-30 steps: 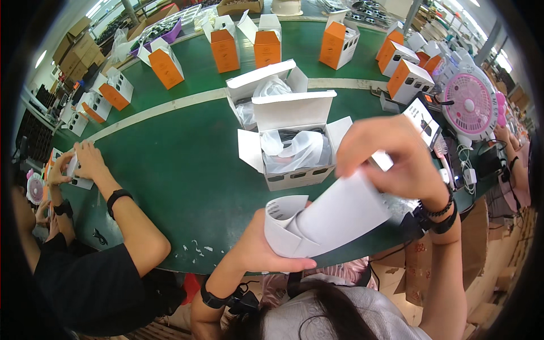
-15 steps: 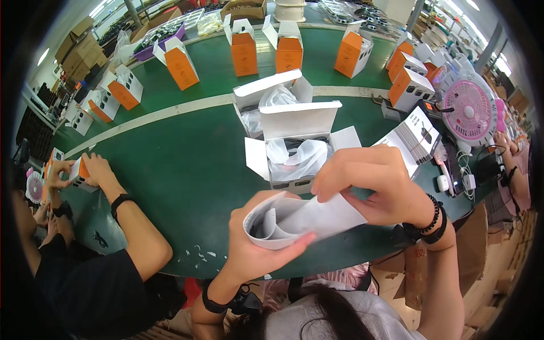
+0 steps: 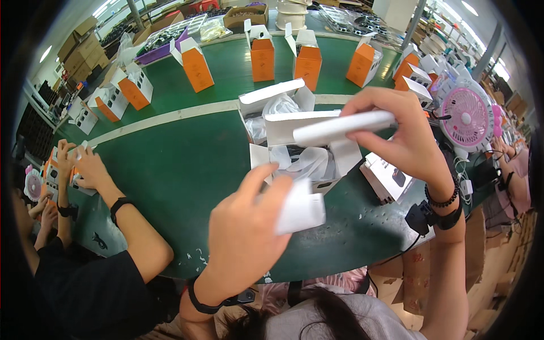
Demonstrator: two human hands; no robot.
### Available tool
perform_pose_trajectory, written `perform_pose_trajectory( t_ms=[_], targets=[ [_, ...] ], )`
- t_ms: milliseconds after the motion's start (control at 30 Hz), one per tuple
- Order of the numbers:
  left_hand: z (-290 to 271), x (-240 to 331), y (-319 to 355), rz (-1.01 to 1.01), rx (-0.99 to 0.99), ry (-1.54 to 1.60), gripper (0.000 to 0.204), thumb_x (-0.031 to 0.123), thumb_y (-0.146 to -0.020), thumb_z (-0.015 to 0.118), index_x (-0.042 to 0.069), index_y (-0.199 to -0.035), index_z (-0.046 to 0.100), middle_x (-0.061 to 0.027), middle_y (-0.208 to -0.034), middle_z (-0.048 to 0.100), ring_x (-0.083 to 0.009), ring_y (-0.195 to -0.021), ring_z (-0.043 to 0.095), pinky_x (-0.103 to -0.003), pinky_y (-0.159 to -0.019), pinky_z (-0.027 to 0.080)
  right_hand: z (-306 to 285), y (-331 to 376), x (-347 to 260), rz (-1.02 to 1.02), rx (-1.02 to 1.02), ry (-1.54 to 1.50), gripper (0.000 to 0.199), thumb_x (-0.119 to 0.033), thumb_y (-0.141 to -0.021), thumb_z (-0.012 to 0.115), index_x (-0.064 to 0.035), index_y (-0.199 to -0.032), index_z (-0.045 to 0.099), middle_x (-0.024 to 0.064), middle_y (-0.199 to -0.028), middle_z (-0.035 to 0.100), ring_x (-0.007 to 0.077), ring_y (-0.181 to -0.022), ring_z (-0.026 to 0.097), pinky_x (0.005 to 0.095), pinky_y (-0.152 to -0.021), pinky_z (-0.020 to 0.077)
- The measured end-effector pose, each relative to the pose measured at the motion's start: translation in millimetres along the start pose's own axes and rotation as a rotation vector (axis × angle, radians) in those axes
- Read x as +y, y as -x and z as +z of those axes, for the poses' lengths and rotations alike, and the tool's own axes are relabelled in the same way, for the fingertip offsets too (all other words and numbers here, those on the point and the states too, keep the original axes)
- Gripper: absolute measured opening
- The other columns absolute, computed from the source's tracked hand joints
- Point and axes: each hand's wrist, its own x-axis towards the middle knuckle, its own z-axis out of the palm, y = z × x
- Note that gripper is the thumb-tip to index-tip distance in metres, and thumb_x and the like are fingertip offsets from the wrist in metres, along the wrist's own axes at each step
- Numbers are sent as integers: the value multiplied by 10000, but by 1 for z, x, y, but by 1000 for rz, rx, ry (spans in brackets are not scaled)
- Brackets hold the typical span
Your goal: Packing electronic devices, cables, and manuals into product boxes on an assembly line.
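Note:
My left hand is closed around a rolled white paper booklet, smeared by motion, in front of an open white box. My right hand pinches a second white paper roll between thumb and fingers, above that box's raised lid. Inside the box, its flaps spread, lie a translucent white plastic bag and some black cable. Right behind it stands another open white box with a similar bag inside.
A stack of printed booklets lies to the right, near a pink fan. Several orange-and-white boxes stand along the green table's far side. At left, a co-worker's hands handle similar boxes.
My hands have moved apart. Both were on one rolled booklet; now each holds a white roll. My right hand has risen over the box, and the view has shifted slightly.

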Motion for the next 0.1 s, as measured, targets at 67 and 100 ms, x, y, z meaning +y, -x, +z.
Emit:
perform_pose_trajectory(
  t_ms=[67,100],
  targets=[
    [4,15,-10,-115,-357,-193,482,78,-664,757,91,-1115,589,-191,-1202,552,-296,-775,669,-417,-660,521,2,-9,1,-91,-56,277,268,-24,-709,699,-10,-969,634,135,-894,669,221,-816,667,314,-703,530],
    [6,22,-17,-223,-513,-307,460,108,-692,749,101,-1122,587,-174,-1324,488,-308,-911,675,-418,-772,524,9,-9,-1,-28,-88,188,232,-2,-713,702,-31,-935,643,80,-894,676,215,-812,654,318,-727,500]
  ],
)
